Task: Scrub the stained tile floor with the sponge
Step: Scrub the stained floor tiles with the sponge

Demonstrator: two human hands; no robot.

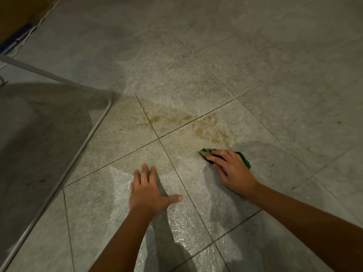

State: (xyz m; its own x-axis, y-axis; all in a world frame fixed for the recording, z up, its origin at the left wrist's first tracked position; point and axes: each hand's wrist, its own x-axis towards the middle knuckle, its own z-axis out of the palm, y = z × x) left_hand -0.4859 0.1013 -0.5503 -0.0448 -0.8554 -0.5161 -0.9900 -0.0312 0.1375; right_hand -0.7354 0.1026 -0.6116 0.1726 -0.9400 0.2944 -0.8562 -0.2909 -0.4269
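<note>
The left hand (149,191) lies flat on the floor (275,91), on a wet, shining tile. Its fingers are straight and a little spread, and the thumb points to the right. It holds nothing.

To the right and a little farther, the right hand (232,170) is on top of the sponge (204,153). Its fingers are bent over the sponge and press it on the tile; the thumb is hidden. The sponge is green and its corners show on both sides of the hand. It is on the tile to the right of the place where four grout lines cross, at the near edge of the stain (208,127).

The stain is brown and thin. From the sponge it goes away and to the left, across two grout lines.

On the left a grey panel (39,134) closes the space. Its metal rim (59,181) runs in a diagonal from the near left up to a round corner near the left end of the stain, and then it turns to the far left. The left hand is well apart from this rim, with bare tile between.

To the right of the sponge and beyond the stain there is only open tile up to the borders of the view.

In the far left corner a white cord (40,21) lies beside a brown box (15,14).
</note>
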